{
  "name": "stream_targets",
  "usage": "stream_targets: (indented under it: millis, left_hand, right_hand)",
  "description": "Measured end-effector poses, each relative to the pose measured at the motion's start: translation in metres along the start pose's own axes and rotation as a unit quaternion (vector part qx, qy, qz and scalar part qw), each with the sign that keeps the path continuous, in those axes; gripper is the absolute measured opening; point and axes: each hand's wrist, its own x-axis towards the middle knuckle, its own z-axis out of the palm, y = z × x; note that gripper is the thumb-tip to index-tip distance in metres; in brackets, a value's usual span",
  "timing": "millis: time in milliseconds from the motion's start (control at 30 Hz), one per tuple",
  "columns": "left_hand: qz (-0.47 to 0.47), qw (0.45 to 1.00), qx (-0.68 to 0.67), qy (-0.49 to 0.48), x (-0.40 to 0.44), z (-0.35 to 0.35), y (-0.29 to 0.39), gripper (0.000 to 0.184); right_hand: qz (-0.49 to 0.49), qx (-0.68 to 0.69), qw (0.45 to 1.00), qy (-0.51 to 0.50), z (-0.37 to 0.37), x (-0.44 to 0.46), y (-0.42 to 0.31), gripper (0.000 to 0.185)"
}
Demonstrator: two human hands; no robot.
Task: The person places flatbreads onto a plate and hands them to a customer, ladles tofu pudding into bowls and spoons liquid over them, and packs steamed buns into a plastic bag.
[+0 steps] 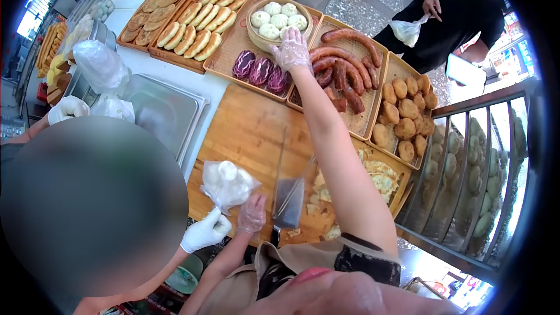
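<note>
My right hand (291, 52), in a clear plastic glove, reaches to the near edge of a round steamer (252, 34) of white buns (279, 21). Its fingers are apart, with the tips at the nearest buns. My left hand (252, 213), also gloved, is low over the wooden board (242, 125) with its fingers curled together; what they hold, if anything, is hidden. Just left of it, a tied clear bag of white buns (227, 181) has its neck in a co-worker's white-gloved hand (205, 230). A wide metal spatula (289, 198) lies right of my left hand.
Trays hold purple rolls (260, 71), sausages (344, 67), round brown pieces (406, 108) and browned buns (205, 20). Cut flatbread (380, 178) lies on the board's right. A metal rack (466, 181) stands right. Across the table, a person holds a bag (407, 30).
</note>
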Motion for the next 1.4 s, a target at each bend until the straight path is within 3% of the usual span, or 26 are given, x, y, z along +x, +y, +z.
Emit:
stream_targets:
  millis: [367,433,467,567,667,700,767,800,900,933,967,1267,1400]
  left_hand:
    - [-0.002,1.000,0.010,-0.011,0.015,-0.015,0.013,0.042]
    - [-0.013,1.000,0.006,-0.007,0.009,-0.015,0.015,0.043]
    - [-0.017,1.000,0.007,-0.023,0.003,-0.019,0.018,0.043]
    - [0.008,1.000,0.004,-0.014,0.020,-0.022,0.015,0.043]
    - [0.001,0.998,-0.026,-0.051,0.021,-0.019,0.015,0.043]
    - [0.009,0.997,-0.038,-0.063,0.023,-0.014,0.015,0.043]
    - [0.040,0.997,-0.041,-0.057,0.037,-0.005,0.017,0.043]
    - [0.043,0.998,-0.028,-0.045,0.039,-0.005,0.019,0.043]
    - [0.025,0.999,-0.006,-0.042,0.025,-0.017,0.020,0.042]
    - [0.022,0.999,-0.007,-0.041,0.022,-0.015,0.019,0.042]
    - [0.021,0.999,-0.008,-0.036,0.023,-0.018,0.018,0.042]
    - [0.012,1.000,-0.007,-0.018,0.016,-0.017,0.016,0.041]
    - [0.001,1.000,-0.004,-0.011,0.013,-0.015,0.016,0.040]
  right_hand:
    - [0.012,-0.018,1.000,-0.018,-0.004,0.011,-0.002,0.073]
    - [-0.012,-0.033,0.997,0.067,0.003,0.022,0.003,0.072]
    - [-0.032,-0.043,0.997,0.053,0.006,0.025,0.006,0.065]
    - [-0.021,-0.028,0.999,0.001,0.013,0.033,0.004,0.066]
    - [-0.034,0.008,0.999,0.025,0.009,0.028,0.007,0.054]
    - [-0.017,0.038,0.997,0.058,0.020,0.035,0.012,0.056]
    - [-0.007,0.021,1.000,0.016,0.003,0.032,0.010,0.059]
    - [0.004,0.024,0.996,0.090,0.012,0.028,0.007,0.059]
    - [-0.024,0.000,1.000,0.006,0.016,0.030,0.010,0.058]
    - [0.011,0.055,0.998,-0.002,0.003,0.025,0.008,0.055]
    - [-0.014,0.033,0.998,0.047,0.007,0.024,0.009,0.053]
    - [-0.011,0.029,0.996,-0.088,-0.012,0.021,0.005,0.072]
    - [-0.006,0.000,1.000,-0.018,-0.017,0.006,-0.005,0.077]
